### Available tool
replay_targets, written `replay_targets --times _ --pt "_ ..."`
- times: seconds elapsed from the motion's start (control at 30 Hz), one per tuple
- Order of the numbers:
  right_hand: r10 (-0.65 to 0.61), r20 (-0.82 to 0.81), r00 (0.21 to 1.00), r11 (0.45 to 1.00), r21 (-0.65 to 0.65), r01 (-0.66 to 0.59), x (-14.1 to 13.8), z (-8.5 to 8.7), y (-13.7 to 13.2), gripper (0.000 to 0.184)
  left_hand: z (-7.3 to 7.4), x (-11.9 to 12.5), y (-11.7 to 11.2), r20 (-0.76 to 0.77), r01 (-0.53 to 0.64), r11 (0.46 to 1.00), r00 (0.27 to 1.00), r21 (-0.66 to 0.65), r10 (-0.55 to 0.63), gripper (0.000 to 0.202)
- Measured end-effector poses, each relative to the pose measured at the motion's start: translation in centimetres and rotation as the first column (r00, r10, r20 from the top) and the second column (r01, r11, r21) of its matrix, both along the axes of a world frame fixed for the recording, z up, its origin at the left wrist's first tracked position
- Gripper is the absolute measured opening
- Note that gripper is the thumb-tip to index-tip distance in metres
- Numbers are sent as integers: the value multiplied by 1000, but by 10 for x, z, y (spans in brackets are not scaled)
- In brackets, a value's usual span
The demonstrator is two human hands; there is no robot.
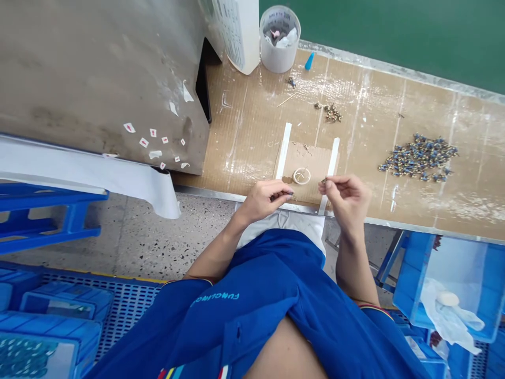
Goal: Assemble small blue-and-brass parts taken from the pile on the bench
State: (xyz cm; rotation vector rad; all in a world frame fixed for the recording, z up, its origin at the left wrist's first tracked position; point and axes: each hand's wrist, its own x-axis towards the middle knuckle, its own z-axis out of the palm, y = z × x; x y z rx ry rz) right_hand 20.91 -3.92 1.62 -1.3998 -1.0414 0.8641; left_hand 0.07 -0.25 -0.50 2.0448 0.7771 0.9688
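My left hand [265, 199] is closed in a pinch over the near edge of the bench, a small dark piece showing at its fingertips. Across from it, my right hand [349, 197] pinches another tiny dark piece between thumb and forefinger. Both pieces are too small to name. Between the hands, a small round white dish [301, 176] sits on a cardboard patch [311, 158] edged by two white tape strips. On the right lies a pile of small blue and brass-coloured metal parts [420, 158]. A smaller heap of brassy parts [333, 113] lies beyond the patch.
At the back stand a white tub [280, 45] and a white bottle [242, 37], with a blue cone-shaped cap [310, 61] nearby. A thin stick [286, 100] lies on the cardboard. A large metal housing [118, 68] borders the left. Blue crates [414, 279] stand below the bench.
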Motion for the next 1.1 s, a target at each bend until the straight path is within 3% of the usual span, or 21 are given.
replay_targets --times 0.1,0.23,0.9,1.1 --pt "51 -123 991 996 -67 -59 -18 -11 -18 36 1 2 0 -25 14 1000 1000 20 -14 8" --pt "99 -195 976 990 -79 -116 -33 -23 -22 39 3 3 1 -35 43 998 999 43 -41 9" --pt "296 -124 947 935 -165 -314 -27 -31 -21 45 -1 0 1 -93 65 998 994 -10 -66 28" --pt "341 5 940 935 -106 -339 -29 -30 -20 31 -3 1 0 -117 71 996 991 48 -65 26"
